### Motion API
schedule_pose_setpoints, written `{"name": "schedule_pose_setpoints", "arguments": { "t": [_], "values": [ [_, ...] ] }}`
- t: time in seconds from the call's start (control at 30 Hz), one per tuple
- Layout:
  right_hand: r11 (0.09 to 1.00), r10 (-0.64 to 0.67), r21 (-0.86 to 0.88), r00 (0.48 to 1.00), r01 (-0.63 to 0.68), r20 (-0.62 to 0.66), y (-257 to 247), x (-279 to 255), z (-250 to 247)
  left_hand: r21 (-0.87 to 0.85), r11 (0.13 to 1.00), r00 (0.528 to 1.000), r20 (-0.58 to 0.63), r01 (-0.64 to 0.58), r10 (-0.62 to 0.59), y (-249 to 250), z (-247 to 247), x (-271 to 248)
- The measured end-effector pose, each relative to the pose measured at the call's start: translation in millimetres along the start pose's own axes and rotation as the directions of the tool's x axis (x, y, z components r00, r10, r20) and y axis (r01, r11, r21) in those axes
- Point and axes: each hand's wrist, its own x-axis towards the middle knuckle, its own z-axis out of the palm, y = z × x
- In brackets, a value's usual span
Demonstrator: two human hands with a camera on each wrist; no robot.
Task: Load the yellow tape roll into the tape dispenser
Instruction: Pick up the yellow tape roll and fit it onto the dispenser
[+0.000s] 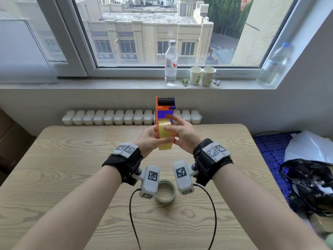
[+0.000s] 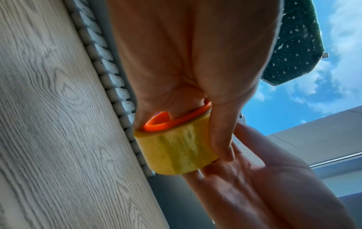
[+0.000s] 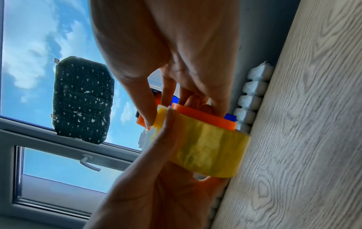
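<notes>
Though nearest lies only a spare clear roll (image 1: 165, 193) flat on the table (image 1: 72, 159), further out, held up over it: left hand (image 1: 151, 139) curled round the dispenser (image 1: 164, 112), thumb across the yellow roll (image 1: 164, 137); right hand (image 1: 182, 134) loosely spread, thumb and fingertips pinching that roll's edge, perhaps at the loose tape end; roll already seated on the orange hub (image 3: 203, 115); likely left: drawing tape up to the roller (image 1: 165, 101) and blade; beyond, radiator (image 1: 108, 117), then bottle (image 1: 170, 64) and cups (image 1: 202, 75) on the sill.
</notes>
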Motion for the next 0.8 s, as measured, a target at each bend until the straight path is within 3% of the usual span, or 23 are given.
{"name": "schedule_pose_setpoints", "arguments": {
  "t": [0.17, 0.5, 0.8],
  "values": [
    [0.998, 0.011, -0.055, 1.000, -0.010, 0.013, -1.9, -1.2, 3.6, -0.048, 0.997, 0.998, 0.022, 0.061, -0.060, 1.0, -4.7, -1.5],
    [0.998, -0.020, -0.060, 0.998, 0.024, 0.066, -1.4, -3.4, 0.7, -0.074, 0.995, 0.997, 0.057, 0.060, -0.056, 3.7, -10.1, -3.5],
    [0.989, -0.049, -0.141, 0.994, 0.035, -0.100, 0.0, -2.1, 9.3, 0.046, 0.999, 1.000, 0.007, 0.006, -0.006, 5.4, -1.2, -4.0]
  ]
}}
